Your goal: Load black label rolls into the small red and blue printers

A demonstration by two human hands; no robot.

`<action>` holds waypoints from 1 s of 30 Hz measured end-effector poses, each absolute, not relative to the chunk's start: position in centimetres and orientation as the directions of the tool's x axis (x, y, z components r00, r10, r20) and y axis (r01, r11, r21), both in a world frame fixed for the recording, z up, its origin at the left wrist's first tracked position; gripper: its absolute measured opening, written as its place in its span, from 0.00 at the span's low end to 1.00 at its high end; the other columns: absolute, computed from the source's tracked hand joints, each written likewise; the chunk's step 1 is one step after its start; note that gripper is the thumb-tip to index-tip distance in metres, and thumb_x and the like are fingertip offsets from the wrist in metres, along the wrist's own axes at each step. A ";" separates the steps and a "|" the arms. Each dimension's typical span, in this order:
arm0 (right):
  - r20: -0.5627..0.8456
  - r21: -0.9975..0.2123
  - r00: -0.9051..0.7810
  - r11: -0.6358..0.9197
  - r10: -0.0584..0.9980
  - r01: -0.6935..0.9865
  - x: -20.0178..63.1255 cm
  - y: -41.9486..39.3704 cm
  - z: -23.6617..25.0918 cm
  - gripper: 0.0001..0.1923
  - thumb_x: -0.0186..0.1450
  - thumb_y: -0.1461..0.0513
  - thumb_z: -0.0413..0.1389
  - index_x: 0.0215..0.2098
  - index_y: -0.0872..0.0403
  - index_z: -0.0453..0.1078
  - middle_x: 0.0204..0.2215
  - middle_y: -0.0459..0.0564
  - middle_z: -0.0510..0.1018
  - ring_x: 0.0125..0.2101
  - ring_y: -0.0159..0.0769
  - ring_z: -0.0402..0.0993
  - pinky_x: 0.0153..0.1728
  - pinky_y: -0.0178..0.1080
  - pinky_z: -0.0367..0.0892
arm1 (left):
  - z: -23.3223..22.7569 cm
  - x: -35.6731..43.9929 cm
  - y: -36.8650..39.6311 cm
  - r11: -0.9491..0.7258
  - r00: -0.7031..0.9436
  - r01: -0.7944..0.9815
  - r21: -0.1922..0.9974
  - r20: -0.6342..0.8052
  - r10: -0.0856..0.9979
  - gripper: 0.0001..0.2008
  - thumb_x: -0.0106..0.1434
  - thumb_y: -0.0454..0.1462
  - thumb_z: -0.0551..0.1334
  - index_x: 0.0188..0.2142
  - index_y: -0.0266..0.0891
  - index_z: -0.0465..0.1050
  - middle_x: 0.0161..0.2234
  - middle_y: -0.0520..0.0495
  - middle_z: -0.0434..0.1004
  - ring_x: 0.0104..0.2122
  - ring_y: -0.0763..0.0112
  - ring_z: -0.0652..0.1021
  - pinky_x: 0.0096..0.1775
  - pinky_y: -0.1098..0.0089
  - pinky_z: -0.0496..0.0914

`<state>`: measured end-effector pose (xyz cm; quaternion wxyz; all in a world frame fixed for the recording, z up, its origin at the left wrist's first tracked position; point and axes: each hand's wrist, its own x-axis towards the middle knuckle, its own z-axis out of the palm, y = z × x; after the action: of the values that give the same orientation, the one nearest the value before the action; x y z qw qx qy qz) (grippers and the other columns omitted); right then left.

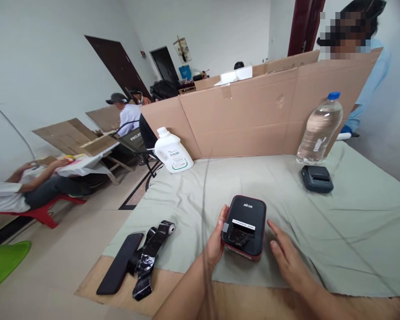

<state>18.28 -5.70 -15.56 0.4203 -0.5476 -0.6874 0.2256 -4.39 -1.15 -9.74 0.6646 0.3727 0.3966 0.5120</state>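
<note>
A black label printer (246, 222) with dark red sides is in front of me on the pale green cloth. It has a white strip across its top, and a crinkled dark piece shows in the slot below the strip. My left hand (216, 242) grips the printer's left side, its fingertips along the edge and partly hidden. Just right of the printer, my right hand (286, 251) is open with fingers stretched out, holding nothing. To the left lie a dark phone-like slab (120, 264) and a loosely unrolled shiny black strip (148, 260) with a small roll at its end.
A white jug (174, 153) stands at the back left. At the back right are a clear bottle with a blue cap (320, 129) and a small dark device (317, 179). A cardboard partition (240, 118) lines the far edge. Other people sit or stand beyond the table.
</note>
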 end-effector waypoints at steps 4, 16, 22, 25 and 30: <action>0.321 -0.839 -0.018 0.294 0.947 0.457 14.9 -7.5 -14.5 0.32 0.72 0.53 0.42 0.71 0.48 0.36 0.69 0.51 0.50 0.67 0.43 0.48 0.63 0.52 0.55 | -9.9 -3.3 -3.0 0.216 0.225 -0.437 0.873 -0.126 0.966 0.36 0.65 0.55 0.54 0.68 0.52 0.44 0.70 0.57 0.41 0.69 0.67 0.44 0.67 0.65 0.43; 0.730 -0.382 -0.240 0.674 0.640 0.633 15.4 -6.3 -10.5 0.21 0.60 0.52 0.60 0.50 0.50 0.69 0.66 0.55 0.53 0.64 0.58 0.50 0.58 0.60 0.57 | -8.8 -3.2 -2.4 0.306 0.170 -0.511 0.803 -0.255 0.952 0.47 0.41 0.29 0.56 0.64 0.44 0.53 0.65 0.51 0.58 0.65 0.60 0.57 0.64 0.61 0.52; 0.815 -0.280 -0.214 0.689 0.539 0.668 14.5 -6.2 -12.6 0.15 0.59 0.59 0.62 0.44 0.52 0.69 0.60 0.56 0.64 0.61 0.56 0.56 0.56 0.58 0.59 | -10.1 -3.2 -2.1 0.232 0.161 -0.525 0.819 -0.171 0.972 0.45 0.41 0.30 0.55 0.62 0.46 0.55 0.64 0.51 0.60 0.64 0.59 0.59 0.64 0.59 0.49; 0.810 -0.277 -0.220 0.685 0.544 0.674 14.3 -6.2 -12.9 0.15 0.59 0.61 0.61 0.45 0.53 0.68 0.59 0.58 0.65 0.61 0.55 0.57 0.56 0.59 0.59 | -10.4 -3.2 -2.2 0.196 0.157 -0.521 0.831 -0.132 0.979 0.45 0.42 0.31 0.56 0.62 0.47 0.54 0.65 0.50 0.58 0.64 0.58 0.59 0.64 0.58 0.49; 0.798 -0.296 -0.242 0.708 0.553 0.642 14.6 -6.3 -13.1 0.18 0.61 0.61 0.59 0.49 0.54 0.66 0.57 0.59 0.67 0.61 0.54 0.58 0.55 0.58 0.62 | -10.2 -3.5 -2.3 0.200 0.210 -0.471 0.859 -0.111 0.971 0.39 0.46 0.34 0.59 0.60 0.45 0.58 0.63 0.48 0.60 0.64 0.55 0.58 0.63 0.56 0.51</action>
<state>14.56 -6.34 -13.06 0.4849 -0.3795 -0.7866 -0.0459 -3.54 -2.33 -10.24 0.6908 0.3574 0.3502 0.5219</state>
